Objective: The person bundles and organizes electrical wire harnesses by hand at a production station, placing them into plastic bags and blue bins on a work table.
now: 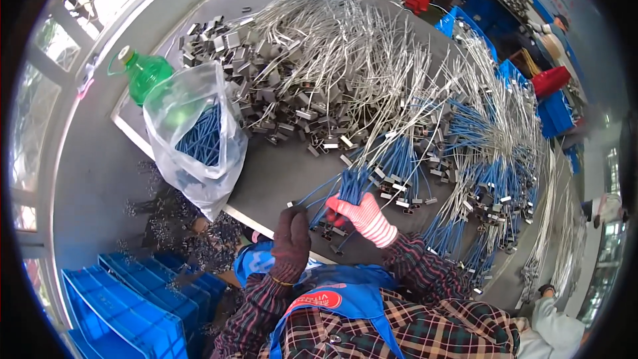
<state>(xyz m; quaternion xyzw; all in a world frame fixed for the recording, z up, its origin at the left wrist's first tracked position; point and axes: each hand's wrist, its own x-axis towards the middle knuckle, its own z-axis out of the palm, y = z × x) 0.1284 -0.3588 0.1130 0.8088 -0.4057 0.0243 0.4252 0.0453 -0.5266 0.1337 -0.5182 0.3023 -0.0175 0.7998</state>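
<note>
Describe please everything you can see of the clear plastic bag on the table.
The clear plastic bag is thin, crinkled and glossy. It stands slumped at the table's left edge, its lower end hanging over it. Inside lie blue cable pieces. A green bottle stands right behind it. Neither hand touches it.

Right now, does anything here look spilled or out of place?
Yes. Small metal parts lie scattered on the floor beside the table edge, above the blue crates, as if fallen. On the table, the clear plastic bag hangs partly over the edge.
</note>
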